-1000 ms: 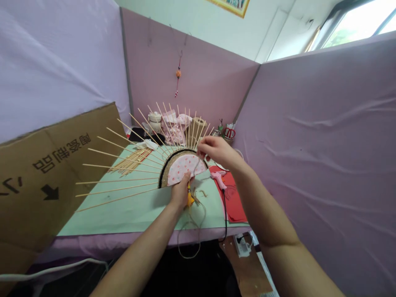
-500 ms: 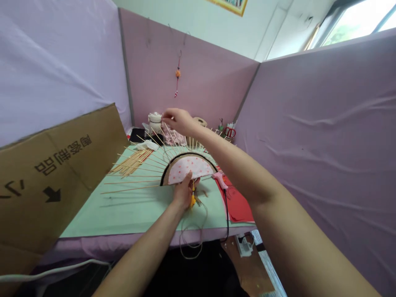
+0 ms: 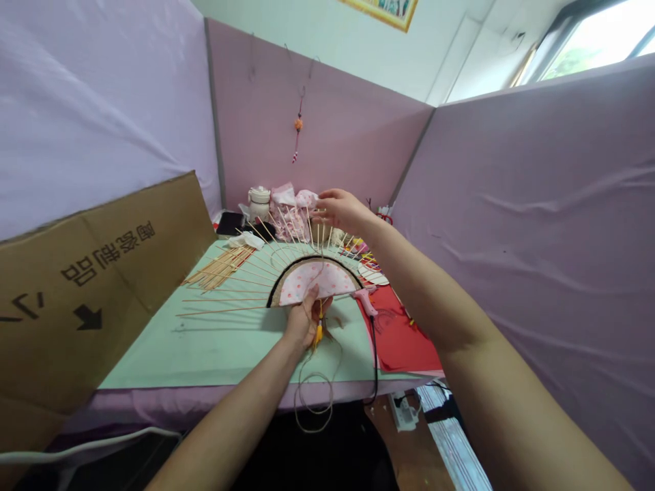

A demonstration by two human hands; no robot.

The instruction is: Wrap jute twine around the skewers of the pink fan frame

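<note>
A half-round fan frame (image 3: 338, 276), covered with white cloth with pinkish dots and edged in brown and black, has thin bamboo sticks (image 3: 225, 300) spreading from its curved edge. My left hand (image 3: 303, 319) grips its straight lower edge, thumb on the cloth and fingers behind. A yellow tassel (image 3: 319, 332) hangs beside that hand, and loose twine (image 3: 314, 429) loops over the table's front edge. Above the upright sticks, my right hand (image 3: 342, 210) has its fingers bent around a thin strand of twine that runs down across the frame; the fingertips are small in view.
Spare sticks (image 3: 222, 267) lie at left beside a large cardboard sheet (image 3: 107, 273). A pink glue gun (image 3: 366, 300) rests near red paper (image 3: 404, 334) at right. At the back stand a white lidded bottle (image 3: 259, 202) and pink cloth (image 3: 289, 217).
My right hand has moved right and slightly down above the sticks, uncovering more pink cloth behind. My left hand still holds the fan frame in nearly the same place.
</note>
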